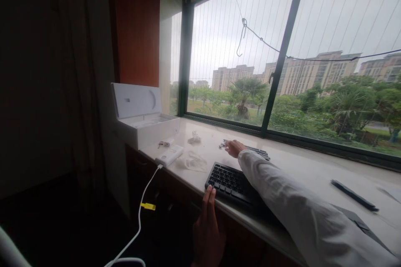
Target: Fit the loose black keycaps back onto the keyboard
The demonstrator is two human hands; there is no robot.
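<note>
A black keyboard [230, 179] lies at the front edge of the white sill, its right part hidden behind my right sleeve. My left hand [209, 225] comes up from below with fingers stretched out, the tips touching the keyboard's front left corner. My right hand [234, 148] reaches over the keyboard to a group of small dark pieces [261, 152] that look like keycaps, near the window. Its fingers are bent and drawn together among the pieces at the left end. What they hold, if anything, is too small to make out.
A white box [147, 129] with its lid up stands at the left end. Before it lie a white power bank [169, 155] with a white cable [140, 217] and crumpled clear plastic [191, 161]. A dark pen-like stick [354, 195] lies on the right. Windows line the back.
</note>
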